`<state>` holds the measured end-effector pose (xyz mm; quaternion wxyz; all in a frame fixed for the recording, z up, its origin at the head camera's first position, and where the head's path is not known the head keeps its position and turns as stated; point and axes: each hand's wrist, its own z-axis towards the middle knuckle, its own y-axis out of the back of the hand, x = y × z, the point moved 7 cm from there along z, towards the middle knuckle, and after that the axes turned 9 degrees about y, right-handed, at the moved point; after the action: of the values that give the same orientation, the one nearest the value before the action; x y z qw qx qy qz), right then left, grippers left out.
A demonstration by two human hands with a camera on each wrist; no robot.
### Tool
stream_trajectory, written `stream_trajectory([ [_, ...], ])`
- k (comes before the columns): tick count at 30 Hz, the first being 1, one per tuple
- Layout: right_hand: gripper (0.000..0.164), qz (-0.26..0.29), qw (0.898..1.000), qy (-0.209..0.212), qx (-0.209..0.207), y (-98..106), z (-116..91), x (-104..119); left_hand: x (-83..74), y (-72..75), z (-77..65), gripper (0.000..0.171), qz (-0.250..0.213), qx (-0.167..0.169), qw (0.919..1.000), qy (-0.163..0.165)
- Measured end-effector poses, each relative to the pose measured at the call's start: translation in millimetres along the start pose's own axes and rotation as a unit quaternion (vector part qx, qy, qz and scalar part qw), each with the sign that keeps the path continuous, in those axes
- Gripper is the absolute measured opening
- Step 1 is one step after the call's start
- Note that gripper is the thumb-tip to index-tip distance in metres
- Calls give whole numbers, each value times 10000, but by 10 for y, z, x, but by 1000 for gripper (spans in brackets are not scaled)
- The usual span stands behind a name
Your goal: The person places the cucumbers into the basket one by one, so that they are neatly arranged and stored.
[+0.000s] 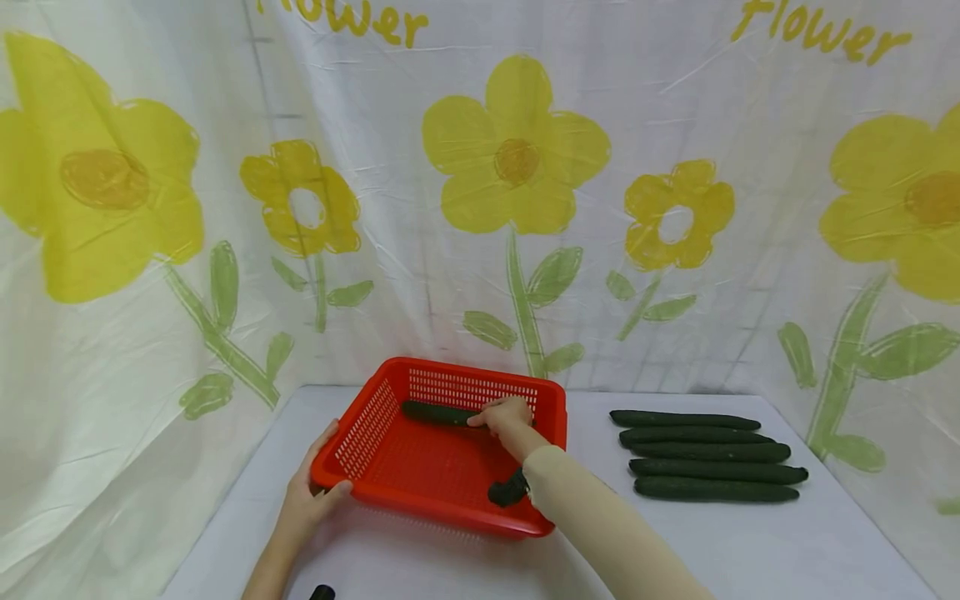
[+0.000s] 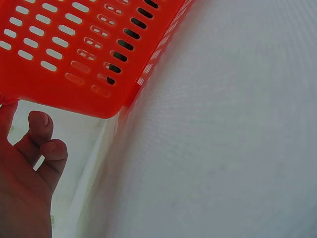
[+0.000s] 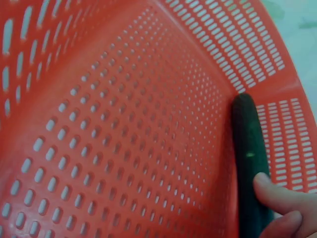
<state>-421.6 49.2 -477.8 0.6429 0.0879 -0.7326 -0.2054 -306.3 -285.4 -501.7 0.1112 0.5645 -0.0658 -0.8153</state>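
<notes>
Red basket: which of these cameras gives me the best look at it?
The head view: it takes in nearly the whole red basket, though the right hand and sleeve cover part. The left wrist view shows only some of its slotted outside; the right wrist view shows its inside close up, cut off by the picture's edges.

My head view looks forward and down from the near side, standing back enough to hold the desk (image 1: 712,550), left hand (image 1: 311,483), right hand (image 1: 510,419) and flowered curtain (image 1: 397,283) together. My left wrist view sits low and close, facing the slotted outside of the red basket (image 1: 420,502). My right wrist view looks closely into it, sharing the gripped cucumber (image 1: 435,413) with the head view.
</notes>
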Motion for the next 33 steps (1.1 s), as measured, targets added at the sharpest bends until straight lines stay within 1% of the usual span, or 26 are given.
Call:
stream_trajectory([
  [4,29,72,9999,38,83,14,13,20,-4,2,4,88,81,-41,10000,9],
  [7,33,270,9994,38,228,15,27,24,-3,6,5,88,112,-57,9999,14],
  [9,37,497,9981,34,357,5,36,32,-2,11,5,88,125,-73,9999,8],
  [11,34,655,9968,31,461,-7,50,51,1,15,6,88,115,-91,9999,-5],
  [14,25,844,9947,11,580,-17,72,97,10,18,6,88,81,-112,9999,-33],
  [16,23,866,9945,66,593,-1,81,142,20,12,5,88,23,-101,9999,-41],
  [18,25,803,9949,169,582,43,82,188,32,0,3,88,-29,-80,10000,-20],
  [22,30,624,9944,662,537,226,56,306,53,-20,-9,87,-1,-81,9999,106],
  [26,30,312,9898,1330,401,529,11,421,40,-23,-21,86,97,-109,9997,175],
  [30,29,-65,9801,1978,170,909,-85,480,28,-13,-22,87,160,-111,9997,168],
  [33,29,-519,9699,2378,4,1176,-186,413,31,-2,-18,87,186,-114,9997,137],
])
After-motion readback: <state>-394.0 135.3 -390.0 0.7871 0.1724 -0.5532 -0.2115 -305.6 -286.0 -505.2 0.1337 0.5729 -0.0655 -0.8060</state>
